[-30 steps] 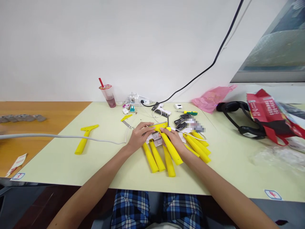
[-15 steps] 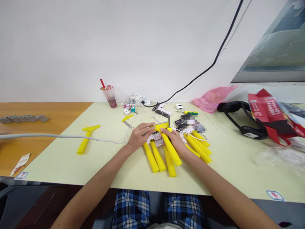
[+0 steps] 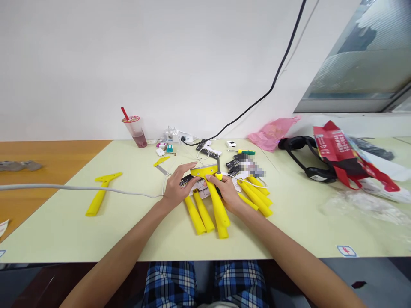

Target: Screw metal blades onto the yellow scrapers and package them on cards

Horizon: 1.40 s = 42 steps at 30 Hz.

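A yellow scraper with a metal blade along its head is tilted up over the table's middle. My right hand is closed round its neck, thumb on the front. A screwdriver with a yellow-and-green handle is also in that hand, its dark shaft pointing up beside the head. My left hand has thumb and fingers around the left end of the scraper head; its exact contact is partly hidden. Below lie several yellow handles, with more handles on the right. Black-and-white printed packets lie behind my right hand.
Another yellow scraper lies left, near a white cable. Behind are a tilted drink cup, a power strip and a green-handled screwdriver. Black headgear and a red bag are at the right.
My left fingers have lifted off the face of the scraper head, opening a gap from the thumb. The head has turned slightly, showing more blade. The whole view has shifted right.
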Each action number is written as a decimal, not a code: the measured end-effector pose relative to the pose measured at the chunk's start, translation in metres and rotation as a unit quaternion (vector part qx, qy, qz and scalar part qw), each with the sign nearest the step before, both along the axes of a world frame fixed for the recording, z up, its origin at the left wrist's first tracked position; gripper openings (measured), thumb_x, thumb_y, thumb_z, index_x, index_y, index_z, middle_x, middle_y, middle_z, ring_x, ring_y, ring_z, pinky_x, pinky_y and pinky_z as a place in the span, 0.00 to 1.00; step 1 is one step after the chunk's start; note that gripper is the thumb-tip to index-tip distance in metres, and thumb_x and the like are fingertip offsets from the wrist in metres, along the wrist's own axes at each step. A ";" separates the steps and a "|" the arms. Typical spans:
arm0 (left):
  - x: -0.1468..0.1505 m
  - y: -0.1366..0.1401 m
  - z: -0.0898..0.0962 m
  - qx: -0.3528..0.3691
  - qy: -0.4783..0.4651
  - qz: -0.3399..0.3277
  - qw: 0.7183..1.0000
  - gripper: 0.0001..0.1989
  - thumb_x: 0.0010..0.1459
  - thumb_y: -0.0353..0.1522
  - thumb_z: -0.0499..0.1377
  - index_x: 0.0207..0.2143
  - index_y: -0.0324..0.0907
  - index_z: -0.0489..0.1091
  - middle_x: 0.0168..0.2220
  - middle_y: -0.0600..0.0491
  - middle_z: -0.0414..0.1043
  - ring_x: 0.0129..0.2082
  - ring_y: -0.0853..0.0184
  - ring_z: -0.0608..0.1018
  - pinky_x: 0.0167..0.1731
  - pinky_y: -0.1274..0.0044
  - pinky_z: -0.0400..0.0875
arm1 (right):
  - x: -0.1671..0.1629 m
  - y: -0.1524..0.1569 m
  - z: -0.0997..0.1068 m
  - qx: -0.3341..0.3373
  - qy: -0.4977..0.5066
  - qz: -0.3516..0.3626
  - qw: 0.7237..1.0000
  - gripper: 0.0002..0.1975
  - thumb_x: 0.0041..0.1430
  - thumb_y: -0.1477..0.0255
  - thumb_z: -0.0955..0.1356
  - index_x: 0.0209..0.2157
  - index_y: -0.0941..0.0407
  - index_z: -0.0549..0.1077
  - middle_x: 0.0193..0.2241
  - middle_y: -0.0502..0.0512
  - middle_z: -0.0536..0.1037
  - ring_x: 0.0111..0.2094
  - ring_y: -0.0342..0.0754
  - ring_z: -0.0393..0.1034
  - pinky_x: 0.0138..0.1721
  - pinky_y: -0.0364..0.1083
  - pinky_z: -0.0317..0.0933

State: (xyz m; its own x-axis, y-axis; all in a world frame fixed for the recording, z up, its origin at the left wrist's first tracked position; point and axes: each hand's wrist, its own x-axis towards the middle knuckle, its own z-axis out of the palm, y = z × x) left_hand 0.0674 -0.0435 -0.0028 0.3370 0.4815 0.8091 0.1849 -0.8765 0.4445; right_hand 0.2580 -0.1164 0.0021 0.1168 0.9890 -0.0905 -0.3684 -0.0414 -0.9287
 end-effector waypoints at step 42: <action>0.073 -0.077 0.029 -0.123 0.252 0.174 0.944 0.48 0.61 0.17 0.52 0.79 0.58 0.56 0.80 0.53 0.52 0.80 0.52 0.54 0.76 0.54 0.57 | 0.011 0.004 0.000 0.104 -0.175 -0.176 0.963 0.29 0.53 0.46 0.73 0.21 0.52 0.59 0.20 0.44 0.56 0.26 0.42 0.48 0.24 0.44 0.46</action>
